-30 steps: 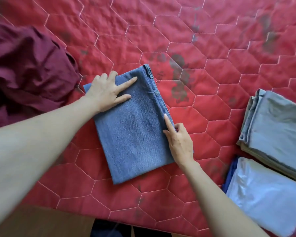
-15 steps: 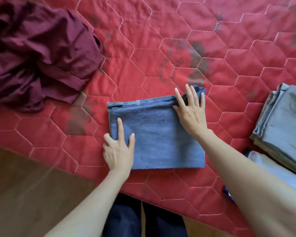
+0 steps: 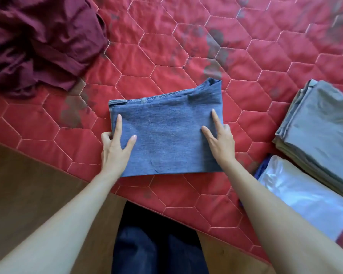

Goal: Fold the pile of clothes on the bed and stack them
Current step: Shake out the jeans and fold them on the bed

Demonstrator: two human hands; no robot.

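Observation:
Folded blue jeans (image 3: 166, 135) lie on the red quilted bed (image 3: 166, 46) near its front edge, waistband along the far side. My left hand (image 3: 115, 147) grips the left edge, forefinger and thumb on top and the other fingers curled round the side. My right hand (image 3: 220, 143) holds the right edge the same way. A crumpled maroon garment (image 3: 38, 40) lies unfolded at the far left. At the right sit a folded grey stack (image 3: 321, 131) and, nearer me, a folded pale blue piece (image 3: 305, 196) over something dark blue.
The bed's front edge runs diagonally from left to lower right, with wooden floor (image 3: 28, 184) beyond it. My legs in dark trousers (image 3: 156, 244) stand against the bed edge below the jeans.
The jeans were turned so the waistband faces away. My right hand slid from the far right corner to the right edge, and both hands now hold the sides.

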